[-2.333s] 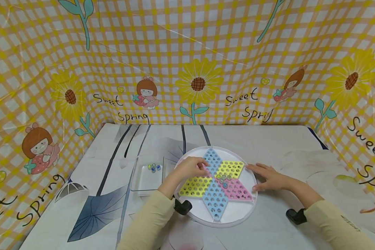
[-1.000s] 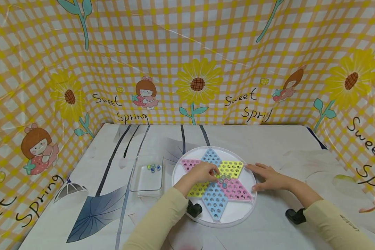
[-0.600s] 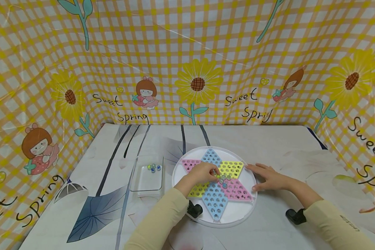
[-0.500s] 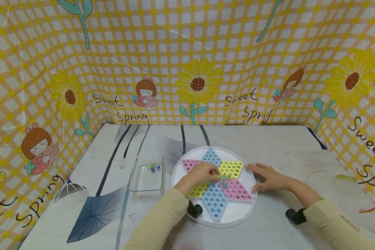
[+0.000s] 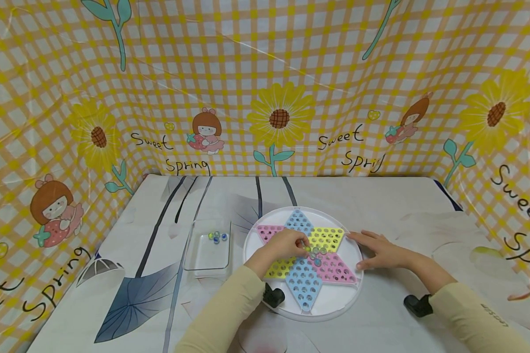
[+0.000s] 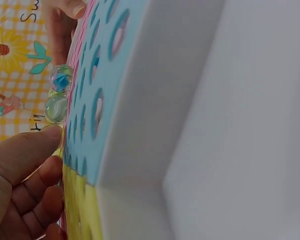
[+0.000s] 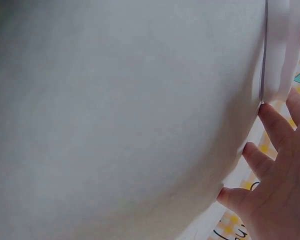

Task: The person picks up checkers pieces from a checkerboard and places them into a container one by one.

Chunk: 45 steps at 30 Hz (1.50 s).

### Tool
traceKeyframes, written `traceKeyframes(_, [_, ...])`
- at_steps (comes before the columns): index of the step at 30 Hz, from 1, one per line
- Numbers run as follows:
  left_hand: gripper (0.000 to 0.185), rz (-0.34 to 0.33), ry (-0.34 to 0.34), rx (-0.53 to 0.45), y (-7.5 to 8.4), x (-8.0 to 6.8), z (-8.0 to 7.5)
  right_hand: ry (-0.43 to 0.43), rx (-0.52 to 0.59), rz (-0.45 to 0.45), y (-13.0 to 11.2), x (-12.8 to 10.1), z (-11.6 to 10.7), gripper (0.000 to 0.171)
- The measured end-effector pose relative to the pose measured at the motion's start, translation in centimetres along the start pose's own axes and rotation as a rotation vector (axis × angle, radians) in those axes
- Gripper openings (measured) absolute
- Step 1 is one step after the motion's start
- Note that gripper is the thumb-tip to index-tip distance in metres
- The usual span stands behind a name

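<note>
My left hand point(image 5: 284, 244) is over the middle of a round white Chinese checkers board point(image 5: 340, 301) with a pink, yellow and blue star of holes. Thumb and fingertips pinch at a marble, mostly hidden by the thumb in the left wrist view. Right beside the fingertips sits a small cluster of glass marbles point(image 5: 318, 262); close up, a clear one with a blue swirl point(image 6: 61, 80) and a pale one point(image 6: 56, 108) show. My right hand point(image 5: 382, 250) rests at the board's right rim, fingers spread, fingertips down on the tabletop in the right wrist view point(image 7: 280, 175).
Left of the board stands a clear rectangular tray point(image 5: 207, 267) with several marbles point(image 5: 217, 237) at its back right. Black wrist cameras point(image 5: 274, 295) sit on both wrists. A checked cloth with sunflowers point(image 5: 279, 118) hangs behind the table.
Since the earliest frame my left hand has moved right, from the left part of the star to the marbles at the centre. Over the last second it has barely moved; the right hand stays put.
</note>
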<state>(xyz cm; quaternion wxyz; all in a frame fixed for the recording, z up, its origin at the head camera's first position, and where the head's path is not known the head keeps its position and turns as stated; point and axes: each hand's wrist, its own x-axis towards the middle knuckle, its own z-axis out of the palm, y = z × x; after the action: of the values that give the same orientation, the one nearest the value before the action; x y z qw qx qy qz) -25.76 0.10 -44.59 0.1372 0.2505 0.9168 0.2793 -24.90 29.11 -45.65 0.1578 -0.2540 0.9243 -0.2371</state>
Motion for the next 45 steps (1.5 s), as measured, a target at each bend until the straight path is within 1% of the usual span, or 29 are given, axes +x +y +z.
traceKeyframes(8, [0.017,-0.002,-0.014,-0.057,0.2,-0.4,-0.7,-0.002,-0.007,0.004,0.0,0.1,-0.1,0.082])
traceKeyframes(12, [0.017,0.001,-0.020,-0.067,0.0,-0.5,-0.9,0.000,-0.003,0.000,-0.1,0.1,-0.1,0.082])
traceKeyframes(18, [0.014,0.024,-0.006,-0.061,-0.7,-0.7,-1.3,0.001,-0.004,-0.005,-0.3,0.2,-0.1,0.082])
traceKeyframes(23, [0.013,0.028,0.017,-0.069,-1.1,-1.0,-2.0,0.002,-0.002,-0.011,-0.2,0.3,-0.1,0.081])
traceKeyframes(28, [0.014,0.059,0.042,-0.079,-1.6,-1.0,-2.6,0.002,-0.005,0.003,0.0,0.2,0.1,0.082])
traceKeyframes(30, [0.015,0.061,0.044,-0.078,-1.8,-1.1,-2.9,0.003,-0.008,0.001,0.1,0.2,0.1,0.081])
traceKeyframes(37, [0.017,0.035,0.072,-0.039,-2.2,-1.6,-3.9,0.007,-0.009,-0.008,0.1,0.2,0.2,0.081])
traceKeyframes(42, [0.015,0.024,0.089,-0.046,-2.7,-2.1,-4.7,0.006,-0.015,-0.002,0.0,0.1,0.1,0.082])
traceKeyframes(45, [0.014,0.000,0.091,-0.058,-2.9,-2.4,-5.2,0.007,-0.018,0.001,-0.1,0.1,0.1,0.082])
